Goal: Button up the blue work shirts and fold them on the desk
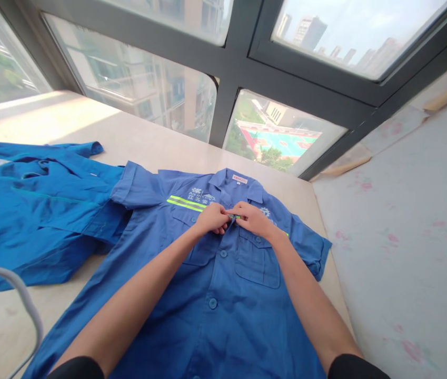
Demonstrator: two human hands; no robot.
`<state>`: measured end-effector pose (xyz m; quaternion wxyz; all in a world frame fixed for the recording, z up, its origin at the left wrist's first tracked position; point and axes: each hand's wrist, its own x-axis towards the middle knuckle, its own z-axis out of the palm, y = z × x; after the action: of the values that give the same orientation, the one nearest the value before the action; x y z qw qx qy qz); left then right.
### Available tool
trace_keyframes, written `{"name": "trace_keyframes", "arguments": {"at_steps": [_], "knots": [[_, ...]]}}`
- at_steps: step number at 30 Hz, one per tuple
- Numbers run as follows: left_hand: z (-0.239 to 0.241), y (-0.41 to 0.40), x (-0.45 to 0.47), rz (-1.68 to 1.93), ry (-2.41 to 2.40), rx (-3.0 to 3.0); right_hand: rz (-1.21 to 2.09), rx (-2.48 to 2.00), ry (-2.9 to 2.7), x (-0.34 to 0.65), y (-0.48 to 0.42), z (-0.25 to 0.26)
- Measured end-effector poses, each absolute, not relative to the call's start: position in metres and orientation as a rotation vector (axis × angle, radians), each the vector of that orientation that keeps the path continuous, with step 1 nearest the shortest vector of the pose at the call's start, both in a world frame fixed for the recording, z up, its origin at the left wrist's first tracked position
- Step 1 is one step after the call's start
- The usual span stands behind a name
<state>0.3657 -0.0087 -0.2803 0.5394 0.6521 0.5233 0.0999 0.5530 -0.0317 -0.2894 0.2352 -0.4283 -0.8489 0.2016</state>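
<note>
A blue short-sleeved work shirt (223, 295) with a yellow-green reflective stripe lies flat, front up, on a pale window ledge (136, 142). Its collar points toward the window. My left hand (212, 218) and my right hand (251, 218) meet at the upper chest, just below the collar. Both pinch the front placket of the shirt at a button, with the fingers closed on the cloth. Two lower buttons show down the middle of the shirt.
More blue garments (33, 205) lie in a heap at the left of the ledge. A grey curved bar (26, 305) crosses the lower left corner. A pale floral-patterned sheet (405, 247) covers the surface on the right. Large windows stand behind.
</note>
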Motion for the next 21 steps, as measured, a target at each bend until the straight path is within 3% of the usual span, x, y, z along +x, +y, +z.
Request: {"name": "trace_keyframes", "arguments": {"at_steps": [21], "knots": [[-0.288, -0.013, 0.364, 0.413, 1.184, 1.427, 0.412, -1.113, -2.104, 0.549, -0.051, -0.303]]}}
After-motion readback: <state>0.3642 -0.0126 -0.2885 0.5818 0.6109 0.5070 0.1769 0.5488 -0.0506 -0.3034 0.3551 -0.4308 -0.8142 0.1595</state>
